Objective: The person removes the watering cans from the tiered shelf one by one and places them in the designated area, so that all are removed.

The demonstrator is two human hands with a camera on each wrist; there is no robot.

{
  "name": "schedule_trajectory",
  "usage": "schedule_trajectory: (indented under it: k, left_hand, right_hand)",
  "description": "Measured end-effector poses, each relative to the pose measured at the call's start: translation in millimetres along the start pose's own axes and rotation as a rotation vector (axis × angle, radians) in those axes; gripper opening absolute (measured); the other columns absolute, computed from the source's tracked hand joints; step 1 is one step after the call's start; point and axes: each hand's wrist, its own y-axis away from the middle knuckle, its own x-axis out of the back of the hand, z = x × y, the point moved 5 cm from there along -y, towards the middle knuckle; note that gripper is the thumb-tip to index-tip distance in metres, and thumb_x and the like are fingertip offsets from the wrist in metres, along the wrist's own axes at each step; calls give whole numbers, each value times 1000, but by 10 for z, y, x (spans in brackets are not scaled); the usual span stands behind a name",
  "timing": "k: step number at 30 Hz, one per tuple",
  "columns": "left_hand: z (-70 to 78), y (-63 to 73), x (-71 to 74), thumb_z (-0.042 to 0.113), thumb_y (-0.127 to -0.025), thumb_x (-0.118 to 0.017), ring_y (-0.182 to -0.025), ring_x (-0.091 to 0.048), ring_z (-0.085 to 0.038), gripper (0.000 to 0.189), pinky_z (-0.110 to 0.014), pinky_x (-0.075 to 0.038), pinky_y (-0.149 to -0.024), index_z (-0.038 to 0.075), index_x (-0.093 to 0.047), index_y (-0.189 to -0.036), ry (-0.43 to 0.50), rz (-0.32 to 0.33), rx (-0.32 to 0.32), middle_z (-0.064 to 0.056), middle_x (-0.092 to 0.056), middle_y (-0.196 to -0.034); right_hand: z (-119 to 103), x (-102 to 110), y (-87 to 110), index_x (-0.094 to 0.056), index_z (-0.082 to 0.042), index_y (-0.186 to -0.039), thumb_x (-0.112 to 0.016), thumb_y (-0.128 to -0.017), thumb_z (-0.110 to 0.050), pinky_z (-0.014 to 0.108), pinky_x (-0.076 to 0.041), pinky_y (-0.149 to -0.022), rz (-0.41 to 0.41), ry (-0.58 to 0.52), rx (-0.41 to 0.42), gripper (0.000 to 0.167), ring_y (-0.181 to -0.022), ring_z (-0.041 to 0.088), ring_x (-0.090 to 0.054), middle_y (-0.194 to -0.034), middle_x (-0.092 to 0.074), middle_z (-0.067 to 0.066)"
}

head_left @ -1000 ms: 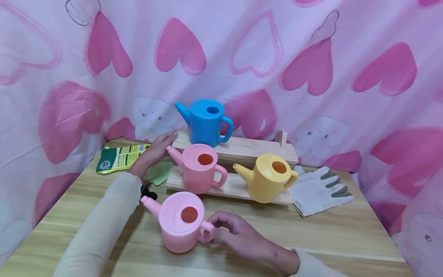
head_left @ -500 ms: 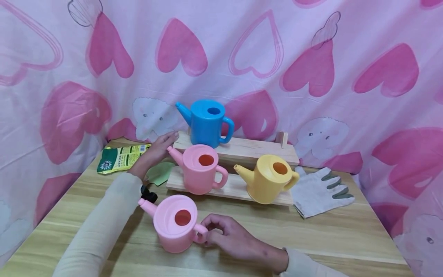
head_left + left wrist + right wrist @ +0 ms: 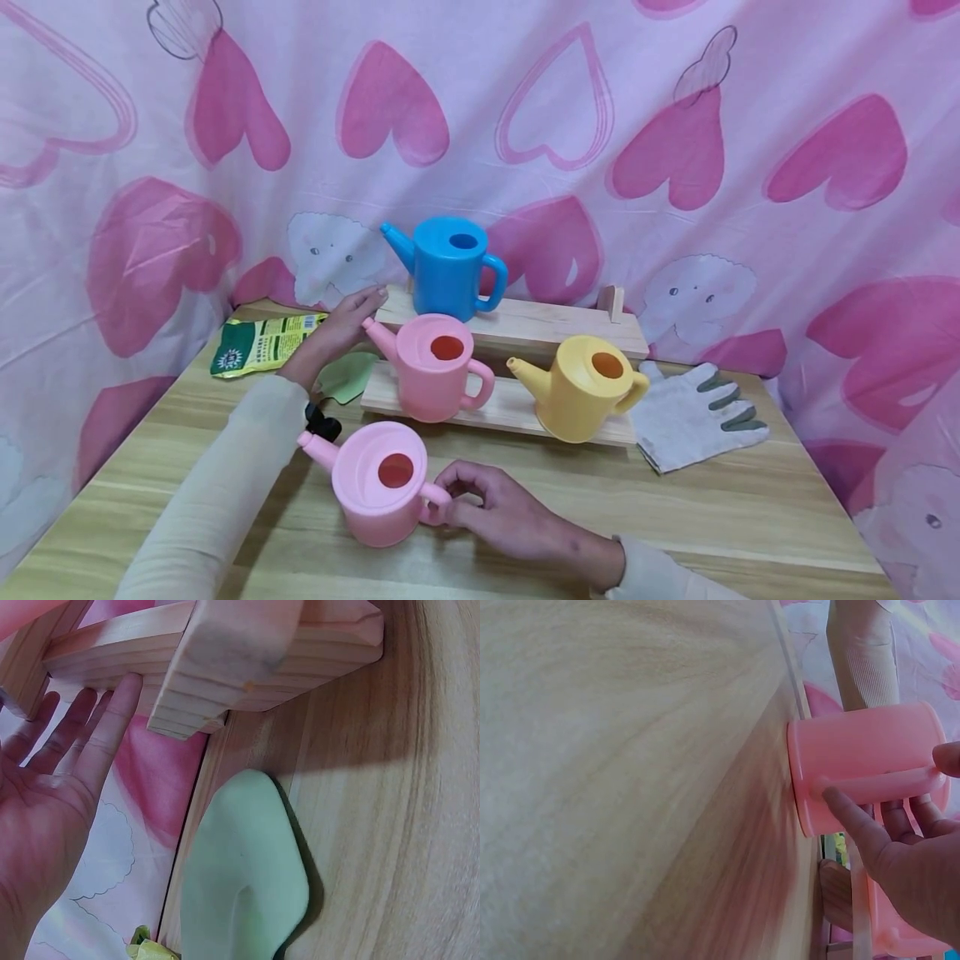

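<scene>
Desk (image 3: 750,517): spans lower frame
Shelf (image 3: 551,321): centre
Front pink can (image 3: 378,510): lower centre-left, slid slightly leftward this past second; seemingly being positioned
Right grip (image 3: 506,512): curled round its handle (image 3: 885,784)
Left grip (image 3: 345,321): straight-fingered, by shelf's left end

Three watering cans (image 3: 435,379) on shelf (image 3: 543,321) — fourth can (image 3: 378,517) before it; glove (image 3: 686,417) right, packet (image 3: 270,343) left.

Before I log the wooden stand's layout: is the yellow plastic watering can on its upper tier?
No, the yellow plastic watering can stands on the lower wooden tier.
</scene>
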Motion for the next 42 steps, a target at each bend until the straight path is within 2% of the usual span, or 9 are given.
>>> schedule_trajectory:
  k: [6,10,15,19,23,27,30,35,42]
  left_hand:
    - [25,1,-6,61,-107,-37,-144,-38,-42,79,-62,-36,-113,15,-15,-167,-3,-6,-9,-17,-28,-165]
    - [27,6,-19,62,-106,-38,-145,-37,-41,79,-62,-35,-113,15,-15,-167,-8,-4,-11,-16,-28,-165]
    - [-15,40,-30,61,-107,-37,-149,-29,-42,80,-61,-35,-113,13,-12,-167,-19,3,5,-17,-22,-168]
    - [-37,61,-17,61,-107,-36,-150,-27,-42,80,-62,-34,-114,13,-13,-167,-22,10,8,-16,-19,-169]
    - [-38,47,-5,63,-106,-36,-151,-23,-40,82,-62,-32,-115,14,-13,-167,-29,11,9,-14,-15,-170]
    - [-32,34,-4,63,-106,-36,-152,-22,-41,82,-61,-31,-115,14,-11,-167,-25,7,4,-14,-13,-170]
    - [-40,35,8,60,-108,-36,-152,-20,-41,80,-61,-31,-116,12,-11,-167,-16,7,-2,-16,-11,-170]
    - [-30,30,-4,53,-110,-36,-152,-19,-41,76,-59,-32,-115,7,-11,-166,24,-5,-31,-20,-10,-169]
    - [-17,-3,-1,56,-109,-36,-150,-25,-41,77,-58,-33,-116,10,-12,-166,16,-6,-30,-18,-13,-169]
  right_hand:
    - [-95,54,33,-69,-22,-113,-65,-103,-37,32,-52,-98,-17,13,28,18,-111,17,-62,-113,-69,1]
    - [-236,173,49,-67,-20,-116,-64,-104,-28,33,-53,-100,10,99,116,15,-113,18,-64,-116,-67,-1]
    - [-537,412,62,-65,-12,-122,-64,-104,-16,35,-55,-97,87,197,220,18,-113,22,-64,-117,-67,-1]
    - [-836,633,53,-64,-12,-125,-59,-107,-19,39,-57,-95,179,230,277,20,-112,22,-64,-118,-66,0]
    - [-1099,906,22,-62,-10,-129,-53,-109,-21,46,-56,-95,308,221,336,24,-112,24,-62,-121,-64,2]
    - [-1260,1152,-76,-55,-4,-138,-53,-109,-17,51,-56,-95,422,190,417,32,-116,25,-62,-130,-60,9]
    - [-1325,1281,-180,-50,-4,-142,-53,-109,-17,51,-55,-96,494,184,452,35,-119,23,-60,-135,-58,12]
    - [-1361,1433,-336,-51,-9,-143,-52,-110,-24,46,-52,-101,607,219,448,36,-121,22,-58,-135,-57,7]
    - [-1304,1555,-595,-52,-13,-147,-48,-111,-29,42,-46,-108,706,244,322,40,-131,21,-52,-142,-56,2]
